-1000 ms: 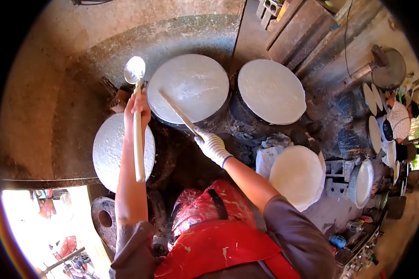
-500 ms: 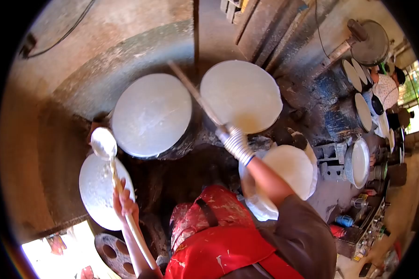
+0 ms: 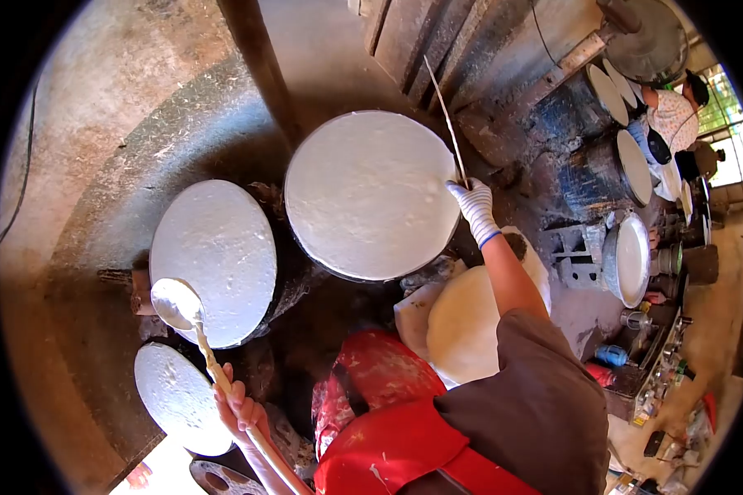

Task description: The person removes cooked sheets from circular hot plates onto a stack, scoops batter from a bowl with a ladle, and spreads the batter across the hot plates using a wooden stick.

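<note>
Nearest me is my red apron [image 3: 392,450]. My bare left hand [image 3: 243,412] has its fingers wrapped around the handle of a ladle [image 3: 212,363]. The ladle's white-coated bowl overlaps the lower edge of the left round white top [image 3: 210,247]; I cannot tell whether they touch. A smaller white top [image 3: 173,396] lies below it. On my right, a cream-coloured pad [image 3: 462,318] is partly hidden by my arm.

My gloved right hand [image 3: 475,206] grips a thin stick [image 3: 449,120] just beside the right rim of the large central white top [image 3: 367,190]. The stick's tip points away from me, past that rim.

Step, as I judge it: tending the white tops with both tools. Next-move requirement: keep stick and ladle apart, and clear the rims.

Farther right stand a metal basin [image 3: 631,260], dark drums and, beyond them, a person [image 3: 673,120].
</note>
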`<control>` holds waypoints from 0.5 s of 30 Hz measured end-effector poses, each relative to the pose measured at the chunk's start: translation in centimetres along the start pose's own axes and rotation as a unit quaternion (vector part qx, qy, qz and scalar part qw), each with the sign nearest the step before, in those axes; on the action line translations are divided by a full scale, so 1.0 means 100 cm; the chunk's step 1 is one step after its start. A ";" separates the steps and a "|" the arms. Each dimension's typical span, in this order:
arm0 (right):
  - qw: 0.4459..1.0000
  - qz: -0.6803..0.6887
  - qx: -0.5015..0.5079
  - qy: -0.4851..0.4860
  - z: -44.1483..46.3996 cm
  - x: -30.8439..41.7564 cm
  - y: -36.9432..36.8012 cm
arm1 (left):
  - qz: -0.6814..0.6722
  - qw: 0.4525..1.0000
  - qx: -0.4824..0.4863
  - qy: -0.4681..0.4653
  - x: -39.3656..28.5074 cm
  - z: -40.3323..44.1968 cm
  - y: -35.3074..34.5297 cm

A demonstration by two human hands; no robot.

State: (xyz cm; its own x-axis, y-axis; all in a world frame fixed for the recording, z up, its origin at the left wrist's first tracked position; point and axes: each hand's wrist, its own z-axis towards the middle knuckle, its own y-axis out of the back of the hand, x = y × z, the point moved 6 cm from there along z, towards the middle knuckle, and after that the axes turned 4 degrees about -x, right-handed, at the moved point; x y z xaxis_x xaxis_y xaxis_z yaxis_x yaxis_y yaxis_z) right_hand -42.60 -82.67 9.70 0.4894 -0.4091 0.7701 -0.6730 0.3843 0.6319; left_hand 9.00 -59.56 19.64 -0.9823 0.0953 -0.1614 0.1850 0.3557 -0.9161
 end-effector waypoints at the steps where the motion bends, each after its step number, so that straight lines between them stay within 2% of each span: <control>1: 1.000 0.002 -0.001 -0.002 0.000 -0.002 -0.001 | 0.003 1.000 -0.003 -0.001 0.002 0.002 -0.003; 3: 0.980 0.195 0.007 0.026 -0.002 0.007 -0.002 | 0.010 1.000 -0.002 -0.002 0.004 0.003 -0.008; 6: 0.964 0.261 0.016 0.052 -0.015 0.035 0.012 | 0.002 1.000 -0.001 0.005 0.008 0.000 -0.008; 8: 0.953 0.297 0.026 0.048 -0.037 0.066 0.021 | -0.014 0.997 0.064 0.042 0.011 -0.007 -0.012; 11: 0.886 0.462 0.039 0.019 -0.065 0.091 0.032 | -0.005 0.997 0.069 0.039 0.009 -0.024 -0.009; 12: 0.885 0.463 0.035 0.025 -0.074 0.096 0.038 | -0.006 0.996 0.075 0.042 0.007 -0.029 -0.008; 14: 0.829 0.558 0.027 0.014 -0.092 0.103 0.053 | 0.018 0.995 0.087 0.038 0.002 -0.043 -0.003; 15: 0.826 0.562 0.046 0.028 -0.104 0.108 0.068 | 0.016 0.995 0.091 0.045 -0.001 -0.051 0.001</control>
State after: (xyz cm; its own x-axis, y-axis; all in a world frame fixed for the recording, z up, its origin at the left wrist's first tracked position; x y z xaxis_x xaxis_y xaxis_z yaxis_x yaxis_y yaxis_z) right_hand -36.16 -75.82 23.22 -0.4490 0.2035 0.8701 -0.7573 0.4301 -0.4914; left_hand 9.21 -54.84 21.46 -0.9677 0.1902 -0.1653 0.1995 0.1777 -0.9636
